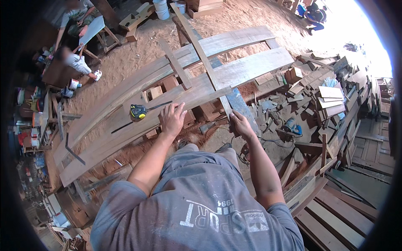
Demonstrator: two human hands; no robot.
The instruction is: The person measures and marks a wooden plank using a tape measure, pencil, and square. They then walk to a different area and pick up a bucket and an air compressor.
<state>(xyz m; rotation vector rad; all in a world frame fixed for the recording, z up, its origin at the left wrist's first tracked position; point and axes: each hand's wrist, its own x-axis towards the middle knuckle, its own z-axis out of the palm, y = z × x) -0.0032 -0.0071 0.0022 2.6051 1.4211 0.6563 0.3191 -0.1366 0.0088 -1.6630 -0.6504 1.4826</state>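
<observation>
My left hand point(171, 117) rests on the nearer long wooden board point(259, 62), fingers spread. My right hand point(240, 123) grips the lower end of a long narrow batten point(197, 48) that crosses both planks at an angle. A short wooden strip point(176, 65) lies across the planks left of it. A black-and-yellow tape measure point(137, 112) sits left of my left hand, with dark slim bars near it. Behind lies the second long plank point(247, 35).
Two other people point(75, 62) are at a small table on the upper left; another person point(314, 16) is at the upper right. Wood offcuts point(328, 96), a blue power tool point(291, 127) with a cord, and stacked boards point(331, 221) fill the right side. Sawdust covers the ground point(117, 67).
</observation>
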